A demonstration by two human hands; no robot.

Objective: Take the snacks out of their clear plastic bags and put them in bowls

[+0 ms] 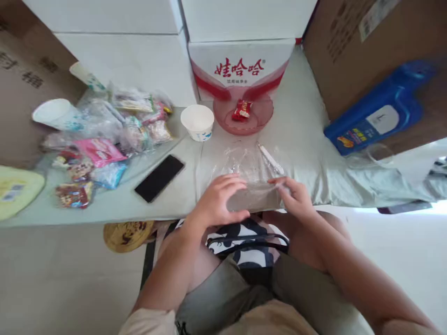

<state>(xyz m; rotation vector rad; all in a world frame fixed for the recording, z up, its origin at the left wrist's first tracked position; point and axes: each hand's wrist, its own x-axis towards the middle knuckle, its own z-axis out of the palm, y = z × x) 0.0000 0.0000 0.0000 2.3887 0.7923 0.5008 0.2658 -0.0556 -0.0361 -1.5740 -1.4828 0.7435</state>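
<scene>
Table [302, 156], seen from my remote station; clock directions are taken from the bag. The clear bag [252, 197] lies at the table's near edge, between the hands. I judge it light, limp, slippery and easily torn or creased, best taken by two opposite edges, at 9 and 3 o'clock, with light tension. Bowl [226, 126]: 12 o'clock. Left hand [219, 199]: 9 o'clock, thumb and fingers apart, curved about the film. Right hand [296, 197]: 3 o'clock, fingertips pinched on the film. White stick [270, 158]: 1 o'clock.
</scene>
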